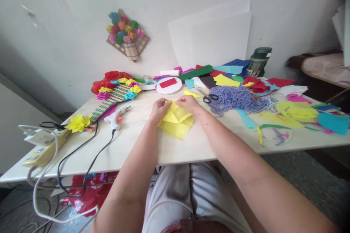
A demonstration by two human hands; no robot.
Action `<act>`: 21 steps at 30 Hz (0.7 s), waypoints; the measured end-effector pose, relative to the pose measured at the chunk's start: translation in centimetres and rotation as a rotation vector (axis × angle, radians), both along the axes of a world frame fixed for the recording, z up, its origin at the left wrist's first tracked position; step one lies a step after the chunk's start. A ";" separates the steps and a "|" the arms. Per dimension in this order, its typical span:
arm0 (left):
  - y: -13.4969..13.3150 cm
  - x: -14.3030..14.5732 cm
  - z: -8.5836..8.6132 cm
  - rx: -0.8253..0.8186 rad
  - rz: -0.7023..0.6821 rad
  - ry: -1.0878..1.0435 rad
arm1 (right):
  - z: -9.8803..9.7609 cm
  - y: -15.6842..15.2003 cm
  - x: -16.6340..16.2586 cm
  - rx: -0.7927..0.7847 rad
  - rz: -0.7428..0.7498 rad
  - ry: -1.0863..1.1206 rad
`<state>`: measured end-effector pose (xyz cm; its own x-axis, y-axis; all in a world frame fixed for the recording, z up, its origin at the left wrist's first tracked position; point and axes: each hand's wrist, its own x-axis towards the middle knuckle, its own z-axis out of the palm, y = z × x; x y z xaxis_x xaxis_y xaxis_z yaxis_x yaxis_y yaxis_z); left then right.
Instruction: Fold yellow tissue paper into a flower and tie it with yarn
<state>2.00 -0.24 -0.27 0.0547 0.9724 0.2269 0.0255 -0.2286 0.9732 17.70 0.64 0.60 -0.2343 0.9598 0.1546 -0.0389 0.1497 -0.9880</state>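
Both hands pinch a sheet of yellow crepe paper (176, 120) held over the front middle of the table. My left hand (160, 109) is closed on its upper left edge, and my right hand (188, 103) grips the upper right edge. The sheet is creased, with a folded layer lying over its lower part. Just beyond the hands are a small yellow scrap (191, 94) and a white oval piece (168, 89) with a red paper strip (168, 83) on it. Scissors with black handles (210, 98) lie to the right, partly covered by purple yarn.
A white glue gun (112, 119) and a power strip (47, 149) with cables occupy the left. Behind them lies a striped woven piece with paper flowers (117, 94). Purple yarn (237, 98), coloured paper scraps (298, 111) and a dark green bottle (259, 62) fill the right.
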 end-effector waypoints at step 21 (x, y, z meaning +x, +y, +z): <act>2.1 -0.6 -0.7 0.120 0.421 -0.392 | -0.7 0.7 -0.4 -0.208 0.126 0.108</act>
<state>1.38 1.82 -0.97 -0.4406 0.8586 0.2623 -0.2189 -0.3861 0.8961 17.28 1.31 -0.11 -0.3468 0.9379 -0.0123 -0.1510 -0.0688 -0.9861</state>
